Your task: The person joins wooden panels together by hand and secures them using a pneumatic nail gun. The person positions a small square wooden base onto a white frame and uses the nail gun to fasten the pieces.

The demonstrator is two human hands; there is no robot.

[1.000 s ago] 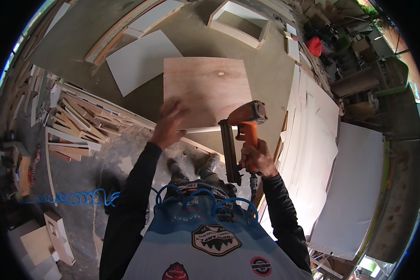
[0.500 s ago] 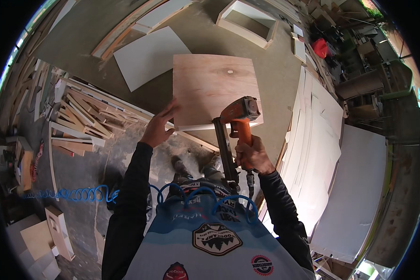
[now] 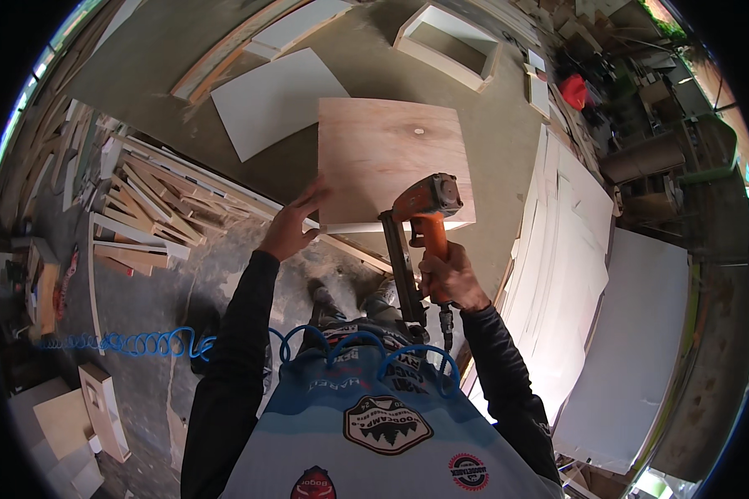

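Note:
A square plywood panel [image 3: 383,158] with a knot and a pale edge along its near side lies ahead of me above the workshop surface. My left hand [image 3: 291,229] rests against its near left corner, fingers stretched along the side and thumb by the near edge. An orange and black nail gun [image 3: 426,204] is gripped by its handle in my right hand [image 3: 453,279]. Its nose and head overlap the panel's near edge; whether they touch it I cannot tell. From the handle's base, a blue coiled air hose [image 3: 358,339] runs across my front to the left.
A white board [image 3: 276,100] and an open box frame [image 3: 448,50] lie beyond the panel. Scrap wood strips [image 3: 146,204] are heaped at the left. Large white sheets [image 3: 558,249] lie at the right. A small wooden box [image 3: 106,412] stands at the lower left.
The whole view has shifted slightly, so the panel and the surroundings sit a little farther right in it. Both hands keep the same hold, and the nail gun has barely moved.

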